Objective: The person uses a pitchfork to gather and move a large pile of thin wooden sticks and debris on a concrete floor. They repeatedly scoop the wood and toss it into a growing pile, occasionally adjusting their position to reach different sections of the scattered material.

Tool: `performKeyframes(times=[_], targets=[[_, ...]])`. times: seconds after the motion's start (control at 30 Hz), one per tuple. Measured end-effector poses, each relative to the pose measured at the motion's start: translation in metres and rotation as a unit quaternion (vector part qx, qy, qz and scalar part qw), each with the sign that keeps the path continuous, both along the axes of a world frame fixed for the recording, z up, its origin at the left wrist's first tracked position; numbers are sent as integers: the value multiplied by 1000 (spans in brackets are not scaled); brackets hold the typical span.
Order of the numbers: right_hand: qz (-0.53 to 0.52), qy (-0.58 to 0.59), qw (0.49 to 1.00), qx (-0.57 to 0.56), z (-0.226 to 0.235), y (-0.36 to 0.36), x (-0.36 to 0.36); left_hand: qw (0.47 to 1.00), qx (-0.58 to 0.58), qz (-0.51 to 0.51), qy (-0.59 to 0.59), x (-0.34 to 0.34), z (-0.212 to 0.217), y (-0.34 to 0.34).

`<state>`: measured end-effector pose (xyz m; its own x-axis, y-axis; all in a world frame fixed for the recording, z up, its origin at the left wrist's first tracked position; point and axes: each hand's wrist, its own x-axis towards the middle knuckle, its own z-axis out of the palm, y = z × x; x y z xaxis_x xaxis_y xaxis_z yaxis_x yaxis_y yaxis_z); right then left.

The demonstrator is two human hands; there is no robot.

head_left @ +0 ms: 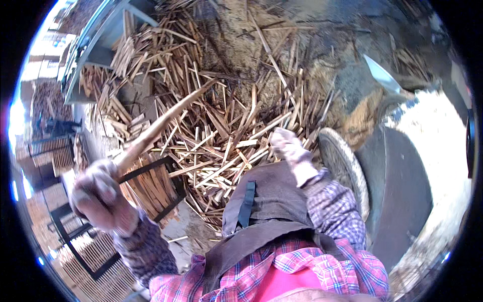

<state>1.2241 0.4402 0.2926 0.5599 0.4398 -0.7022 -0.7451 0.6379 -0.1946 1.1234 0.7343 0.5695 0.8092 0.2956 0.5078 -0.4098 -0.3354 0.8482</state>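
Fingers of the left hand (103, 196): curled tight round a thick wooden stick, in what looks like a worn, pale glove.
Metal bin: a blue-grey bin (100, 53) well above the left fingers, split wood beside its mouth.
Slatted stack: a pale stack of slats (85, 267) with dark bars, below the left fingers and well apart from them.
Gripped stick: the thick wooden stick (166, 121) slants up and right from the left fingers, its lower end in the fist, its far end over the pile.
Framed wood: a dark metal frame (146, 169) around reddish split wood (151, 191), near the left fingers on their right.
Wood pile: a loose, crisscrossed pile of split sticks (216, 136) between the two sets of fingers, spreading above both.
Apron: a dark brown apron (274, 189) just below and left of the right fingers.
Fingers of the right hand (291, 146): bunched at the pile's right edge, also in pale covering; I cannot tell whether they pinch a stick.
Round rim: a thick, greyish round rim (358, 176) just right of the right fingers.
Pale piece: a smooth pointed piece (381, 73) up and right, well apart from the right fingers.
Dark panel: a curved dark panel (407, 176) farther right of them.
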Motion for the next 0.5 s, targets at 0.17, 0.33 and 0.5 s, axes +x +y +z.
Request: performKeyframes(times=[0.17, 0.33, 0.5], targets=[[224, 133, 960, 105, 19, 133, -1, 968, 0, 253, 2, -57, -8, -64], [445, 65, 893, -8, 23, 217, -25, 921, -56, 385, 17, -109, -39, -101], [418, 180, 884, -104, -14, 285, -73, 821, -125, 555, 51, -198, -80, -149]])
